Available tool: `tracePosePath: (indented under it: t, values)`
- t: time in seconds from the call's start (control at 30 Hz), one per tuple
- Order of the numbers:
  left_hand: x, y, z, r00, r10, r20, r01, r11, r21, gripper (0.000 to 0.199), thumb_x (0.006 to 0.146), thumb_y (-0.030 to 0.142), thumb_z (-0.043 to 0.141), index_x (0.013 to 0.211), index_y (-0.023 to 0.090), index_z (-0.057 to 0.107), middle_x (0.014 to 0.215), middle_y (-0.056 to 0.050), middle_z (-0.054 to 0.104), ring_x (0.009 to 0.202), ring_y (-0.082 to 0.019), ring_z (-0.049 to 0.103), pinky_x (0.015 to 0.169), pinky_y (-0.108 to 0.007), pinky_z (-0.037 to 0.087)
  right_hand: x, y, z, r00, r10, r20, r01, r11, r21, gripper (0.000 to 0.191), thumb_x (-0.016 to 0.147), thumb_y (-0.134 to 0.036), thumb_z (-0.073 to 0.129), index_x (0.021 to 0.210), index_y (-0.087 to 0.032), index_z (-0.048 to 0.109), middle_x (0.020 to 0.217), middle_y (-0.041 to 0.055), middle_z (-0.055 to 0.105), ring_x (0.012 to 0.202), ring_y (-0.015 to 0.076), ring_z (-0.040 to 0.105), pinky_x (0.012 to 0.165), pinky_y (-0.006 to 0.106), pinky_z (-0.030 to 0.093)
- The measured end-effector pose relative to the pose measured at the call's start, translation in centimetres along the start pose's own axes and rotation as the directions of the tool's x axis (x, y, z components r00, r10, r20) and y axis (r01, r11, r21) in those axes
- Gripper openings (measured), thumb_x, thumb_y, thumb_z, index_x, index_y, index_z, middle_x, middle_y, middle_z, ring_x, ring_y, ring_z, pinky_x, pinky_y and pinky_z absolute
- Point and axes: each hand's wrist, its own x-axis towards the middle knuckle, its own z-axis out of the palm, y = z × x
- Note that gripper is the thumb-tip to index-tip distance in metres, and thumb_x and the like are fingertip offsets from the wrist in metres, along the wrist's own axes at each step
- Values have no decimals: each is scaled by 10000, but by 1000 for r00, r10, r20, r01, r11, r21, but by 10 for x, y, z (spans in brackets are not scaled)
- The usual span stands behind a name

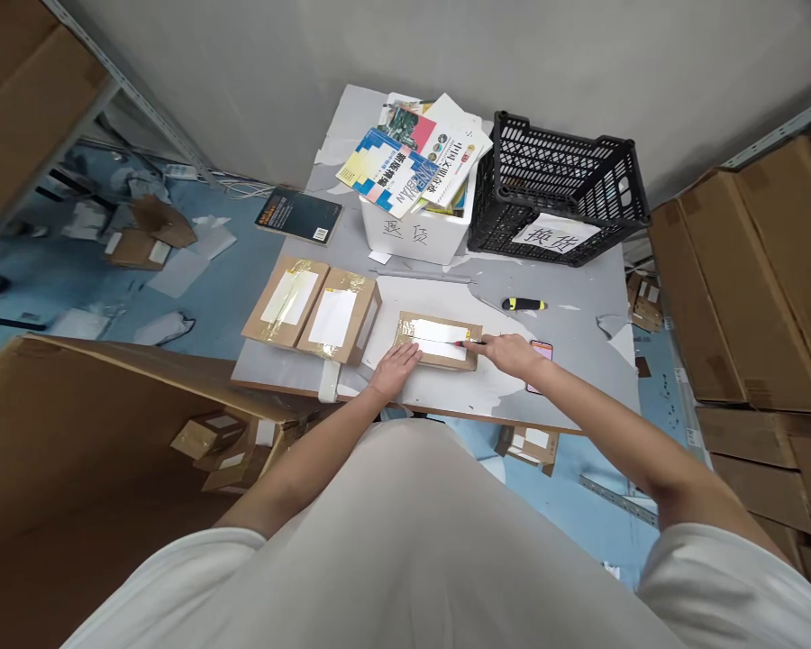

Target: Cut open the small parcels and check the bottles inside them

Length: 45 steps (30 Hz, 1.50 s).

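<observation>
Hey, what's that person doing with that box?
The left hand rests on the small box. The right hand holds a red-tipped tool at its white label, where a dark line runs lengthwise. Two bigger boxes sit to the left on the table.

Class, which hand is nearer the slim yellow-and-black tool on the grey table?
Right. The right hand sits just in front of the tool; the left hand is farther left.

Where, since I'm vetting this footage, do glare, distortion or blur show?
Head view: tape glints on the two cartons at left; head view: wide-angle distortion stretches the right sleeve; head view: left hand and right hand show no obvious blur.
</observation>
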Motion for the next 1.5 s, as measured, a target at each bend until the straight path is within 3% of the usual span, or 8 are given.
tracePosePath:
  t: [0.23, 0.37, 0.47, 0.57, 0.73, 0.93, 1.17, 1.5]
  values:
    - [3, 1, -3, 999, -38, 24, 37, 999, 38, 528, 836, 0, 344, 1279, 167, 577, 1331, -109, 579, 1298, -203, 490, 1083, -389, 380, -54, 40, 40, 994, 103, 28, -103, 994, 25, 777, 831, 17, 356, 1484, -392, 257, 1165, 94, 619, 829, 189, 661, 676, 286, 440]
    - [3, 10, -14, 997, -71, 32, 71, 997, 27, 489, 836, 48, 387, 1258, 194, 585, 1320, -106, 592, 1278, -223, 511, 1062, -412, 386, -74, 37, 79, 962, 250, -109, -189, 901, 391, 654, 880, -88, 361, 1479, -345, 303, 1146, 92, 624, 841, 195, 641, 672, 297, 474]
    - [9, 17, -28, 996, -82, 47, 82, 997, 17, 399, 858, 234, 511, 1251, 202, 570, 1307, -140, 589, 1245, -293, 527, 1059, -485, 364, -76, 16, 119, 853, 495, -163, -127, 501, 856, 535, 938, -278, 355, 1471, -228, 349, 952, 79, 663, 702, 168, 619, 627, 303, 510]
    - [28, 19, -41, 993, -89, 72, 87, 996, 27, 714, 712, 477, 708, 1327, 186, 493, 1373, -200, 499, 1286, -387, 448, 1089, -567, 288, -59, -12, 151, 789, 613, -47, 48, 15, 999, 631, 886, -413, 463, 1465, -188, 352, 872, 57, 655, 543, 128, 549, 453, 267, 479]
    - [71, 7, -45, 971, -81, 225, 61, 993, 98, 1268, 403, 666, 815, 1442, 130, 324, 1515, -265, 255, 1393, -487, 195, 1095, -663, 156, -27, -39, 162, 807, 590, -27, 230, -271, 935, 719, 800, -452, 580, 1449, -213, 383, 999, 67, 638, 531, 85, 538, 380, 215, 440]
    - [83, -5, -36, 975, -78, 208, 67, 996, 57, 1204, 421, 709, 780, 1396, 123, 386, 1406, -246, 407, 1331, -437, 320, 1082, -569, 289, -24, -35, 157, 837, 546, -29, 253, -340, 906, 734, 784, -462, 595, 1452, -235, 389, 985, 51, 634, 510, 64, 514, 368, 196, 417]
    - [81, -11, -30, 991, -39, 127, 42, 999, -22, 1110, 434, 691, 777, 1336, 131, 453, 1337, -221, 449, 1279, -409, 372, 1080, -539, 316, -34, -18, 153, 898, 437, -52, 176, -248, 953, 665, 824, -358, 571, 1453, -231, 397, 614, -55, 542, 438, 68, 442, 402, 199, 413]
    - [82, -12, -26, 992, -52, 116, 56, 998, -27, 1092, 446, 675, 776, 1346, 143, 458, 1338, -213, 440, 1273, -407, 378, 1092, -541, 297, -50, -22, 170, 947, 306, -95, 172, -234, 957, 635, 843, -384, 556, 1449, -267, 407, 715, -16, 632, 429, 66, 418, 370, 205, 389]
